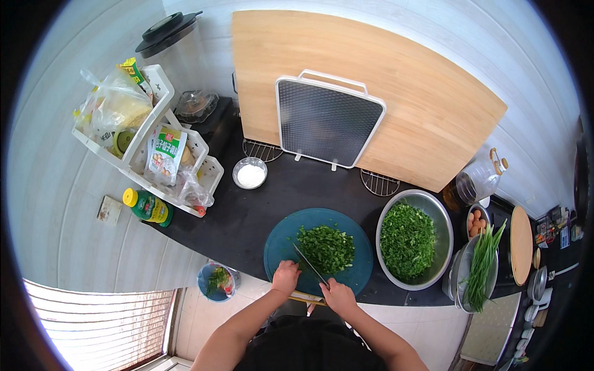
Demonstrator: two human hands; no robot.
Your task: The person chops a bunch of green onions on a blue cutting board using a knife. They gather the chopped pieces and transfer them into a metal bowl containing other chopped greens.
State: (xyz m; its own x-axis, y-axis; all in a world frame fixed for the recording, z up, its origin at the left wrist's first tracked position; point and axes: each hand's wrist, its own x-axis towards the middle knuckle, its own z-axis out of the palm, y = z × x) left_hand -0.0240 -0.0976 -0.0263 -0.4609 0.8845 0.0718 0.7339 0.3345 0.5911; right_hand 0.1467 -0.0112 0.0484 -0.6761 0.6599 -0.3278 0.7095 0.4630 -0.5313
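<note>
A round blue-green cutting board (pixel 275 238) lies at the counter's front edge, with a heap of chopped greens (pixel 331 247) on it. My right hand (pixel 338 296) is closed round the handle of a kitchen knife (pixel 309 263). Its blade slants up and left over the board, along the left side of the heap. My left hand (pixel 286 277) rests at the board's lower left, left of the blade, with its fingers curled together. Whatever those fingers hold, if anything, is too small to tell. Right of the board stands a large steel bowl (pixel 447 247) full of chopped greens (pixel 408 241).
Long green stalks (pixel 484 266) lie across bowls at the right, near eggs (pixel 476 222). A small bowl of white powder (pixel 250 173) stands behind the board. At left are a white tiered rack (pixel 164 93) and a green bottle (pixel 148 207). A scrap bin (pixel 210 290) stands below.
</note>
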